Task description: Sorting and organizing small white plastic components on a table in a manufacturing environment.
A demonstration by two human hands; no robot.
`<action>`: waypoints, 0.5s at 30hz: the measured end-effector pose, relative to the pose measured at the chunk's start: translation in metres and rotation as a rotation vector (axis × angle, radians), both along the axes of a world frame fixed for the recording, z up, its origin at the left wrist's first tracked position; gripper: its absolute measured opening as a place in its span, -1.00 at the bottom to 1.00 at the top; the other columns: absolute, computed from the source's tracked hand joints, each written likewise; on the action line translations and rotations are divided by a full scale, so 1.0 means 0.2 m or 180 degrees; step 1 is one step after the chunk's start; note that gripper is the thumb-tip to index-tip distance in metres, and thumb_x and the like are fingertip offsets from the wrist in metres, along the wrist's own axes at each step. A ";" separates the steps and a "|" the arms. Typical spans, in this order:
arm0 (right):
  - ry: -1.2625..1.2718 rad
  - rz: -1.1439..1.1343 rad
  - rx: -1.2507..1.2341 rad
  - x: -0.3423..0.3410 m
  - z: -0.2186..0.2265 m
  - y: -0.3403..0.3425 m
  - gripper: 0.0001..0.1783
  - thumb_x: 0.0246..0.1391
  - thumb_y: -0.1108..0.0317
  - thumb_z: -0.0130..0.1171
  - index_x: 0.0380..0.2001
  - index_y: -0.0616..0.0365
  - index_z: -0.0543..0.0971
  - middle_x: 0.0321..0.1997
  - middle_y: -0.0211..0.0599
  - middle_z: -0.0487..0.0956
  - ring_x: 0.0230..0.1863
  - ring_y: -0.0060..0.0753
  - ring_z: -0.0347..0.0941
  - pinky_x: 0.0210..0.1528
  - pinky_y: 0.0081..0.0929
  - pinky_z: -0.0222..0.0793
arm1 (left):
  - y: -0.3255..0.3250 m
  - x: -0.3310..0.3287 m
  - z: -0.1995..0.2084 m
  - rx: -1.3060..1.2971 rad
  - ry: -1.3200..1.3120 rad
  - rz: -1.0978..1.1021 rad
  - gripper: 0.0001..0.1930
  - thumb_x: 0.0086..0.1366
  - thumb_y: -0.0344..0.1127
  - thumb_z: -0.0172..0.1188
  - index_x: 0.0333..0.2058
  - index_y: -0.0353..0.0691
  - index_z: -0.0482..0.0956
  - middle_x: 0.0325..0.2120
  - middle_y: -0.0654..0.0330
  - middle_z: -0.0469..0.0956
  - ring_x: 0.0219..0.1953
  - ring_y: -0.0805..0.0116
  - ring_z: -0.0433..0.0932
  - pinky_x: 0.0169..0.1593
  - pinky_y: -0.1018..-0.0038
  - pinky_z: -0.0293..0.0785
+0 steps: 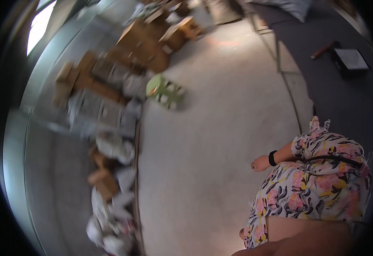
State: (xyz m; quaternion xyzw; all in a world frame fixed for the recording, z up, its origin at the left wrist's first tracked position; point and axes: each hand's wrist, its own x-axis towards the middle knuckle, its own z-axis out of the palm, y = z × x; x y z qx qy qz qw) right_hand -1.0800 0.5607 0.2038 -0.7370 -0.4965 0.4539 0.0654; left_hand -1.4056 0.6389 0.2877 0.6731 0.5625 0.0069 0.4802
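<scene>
My right hand [261, 163], with a black band on its wrist, hangs over the grey floor beside my flowered clothing [306, 187]. Its fingers look curled in, and I see nothing in them. Bare skin of what seems my left arm [306, 243] fills the lower edge; the left hand itself does not show. By the cloth hem pokes out a small brown shape [241, 234] that I cannot identify. A dark strap or belt [333, 158] crosses the clothing. Both arms are apart from the dark table at the right.
The dark-topped table [340, 98] carries a black-and-white box [351, 59], a reddish-handled tool [325, 50] and a striped cushion [295, 7]. A green stool [163, 90] stands on the floor. Cardboard boxes [144, 47] and pale plastic bags [114, 147] pile along the left.
</scene>
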 end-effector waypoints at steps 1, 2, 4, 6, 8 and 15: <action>0.0028 -0.0108 0.0084 -0.09 -0.10 -0.02 -0.58 -0.03 0.09 -0.08 -0.21 0.12 0.54 -0.22 -0.06 0.57 -0.16 -0.01 0.48 -0.10 -0.15 0.34 | 0.05 -0.09 -0.06 0.0071 0.0091 -0.0171 -0.54 0.04 0.03 0.09 -0.56 -0.38 0.57 -0.63 -0.12 0.54 -0.48 -0.08 0.53 -0.31 0.19 0.44; -0.0101 0.0542 -0.0259 0.31 -0.11 -0.22 -0.56 0.01 0.07 -0.10 -0.14 0.10 0.52 -0.18 -0.06 0.56 -0.13 0.00 0.46 -0.08 -0.14 0.33 | -0.25 0.23 -0.12 -0.0045 -0.0028 0.0043 -0.54 0.04 0.02 0.08 -0.57 -0.37 0.57 -0.63 -0.12 0.54 -0.48 -0.07 0.53 -0.31 0.20 0.44; -0.0040 0.0749 -0.0315 0.20 -0.10 -0.15 -0.53 0.05 0.04 -0.11 -0.08 0.09 0.49 -0.14 -0.05 0.54 -0.10 0.01 0.45 -0.07 -0.14 0.33 | -0.07 0.13 -0.04 0.0116 0.0123 -0.0246 -0.55 0.03 0.02 0.07 -0.59 -0.35 0.57 -0.63 -0.11 0.54 -0.49 -0.06 0.53 -0.31 0.21 0.44; 0.0255 0.1016 0.0180 0.04 -0.19 -0.05 -0.51 0.04 0.04 -0.12 -0.07 0.09 0.50 -0.12 -0.04 0.54 -0.08 0.04 0.43 -0.04 -0.14 0.31 | 0.05 -0.03 -0.15 0.0335 0.0259 -0.0468 -0.57 0.02 0.01 0.06 -0.61 -0.33 0.57 -0.64 -0.09 0.54 -0.50 -0.04 0.53 -0.31 0.22 0.44; 0.0388 0.0880 0.0343 -0.06 -0.09 0.05 -0.52 0.00 0.05 -0.10 -0.14 0.14 0.53 -0.14 -0.01 0.55 -0.11 0.02 0.45 -0.06 -0.15 0.32 | 0.18 -0.23 -0.24 0.0528 0.0456 -0.0593 -0.58 0.02 0.00 0.05 -0.63 -0.32 0.57 -0.64 -0.08 0.54 -0.51 -0.03 0.53 -0.32 0.22 0.44; -0.0277 -0.0877 0.0264 0.48 0.11 -0.30 -0.63 -0.14 0.14 -0.04 -0.42 0.18 0.60 -0.38 -0.02 0.59 -0.30 0.00 0.51 -0.20 -0.13 0.37 | 0.33 -0.31 -0.07 0.0467 0.0952 -0.1021 -0.61 -0.01 -0.03 0.01 -0.70 -0.26 0.57 -0.66 -0.05 0.54 -0.54 0.02 0.53 -0.33 0.25 0.45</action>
